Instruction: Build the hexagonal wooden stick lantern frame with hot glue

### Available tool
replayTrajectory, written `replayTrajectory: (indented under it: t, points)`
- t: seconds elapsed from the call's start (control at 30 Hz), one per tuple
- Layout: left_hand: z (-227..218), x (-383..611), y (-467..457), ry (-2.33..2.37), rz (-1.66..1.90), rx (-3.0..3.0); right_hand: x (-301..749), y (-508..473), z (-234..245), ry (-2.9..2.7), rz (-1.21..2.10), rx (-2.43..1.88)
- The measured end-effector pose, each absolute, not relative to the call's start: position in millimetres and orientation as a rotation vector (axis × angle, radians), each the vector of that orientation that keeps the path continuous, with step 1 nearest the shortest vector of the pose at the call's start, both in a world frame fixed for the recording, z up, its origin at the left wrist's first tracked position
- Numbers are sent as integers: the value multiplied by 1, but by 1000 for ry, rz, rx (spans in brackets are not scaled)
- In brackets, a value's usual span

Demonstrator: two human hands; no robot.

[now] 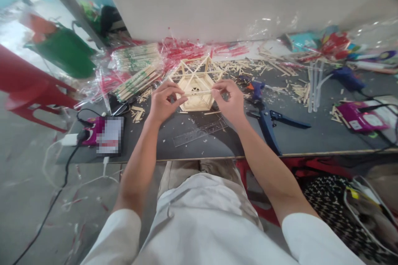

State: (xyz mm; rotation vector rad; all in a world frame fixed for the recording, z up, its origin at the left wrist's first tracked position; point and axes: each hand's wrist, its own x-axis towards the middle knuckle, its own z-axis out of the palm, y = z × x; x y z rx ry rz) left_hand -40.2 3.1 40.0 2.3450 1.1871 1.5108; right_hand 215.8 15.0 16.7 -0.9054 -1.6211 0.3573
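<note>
L hand [164, 101] & R hand [231, 97] each pinched an end of a thin stick [199, 92] at hex. wooden frame [199, 79]; clear ruler [200, 131] lay nr table's [311, 140] front edge.

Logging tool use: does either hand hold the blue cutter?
No, the blue cutter lies on the table, apart from left hand and right hand.

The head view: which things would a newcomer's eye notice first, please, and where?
Probably first the pale hexagonal stick frame in the middle, between the left hand and the right hand. Next, perhaps, the blue-handled cutter lying to its right on the dark table, and the red plastic seat at the picture's left edge.
</note>
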Motion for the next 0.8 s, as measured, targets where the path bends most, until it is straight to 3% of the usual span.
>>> replayTrajectory:
  t: [0.8]
  points:
    - [34, -40, 6, 1179, 1472, 2283, 217, 15, 13, -1577, 438, -914]
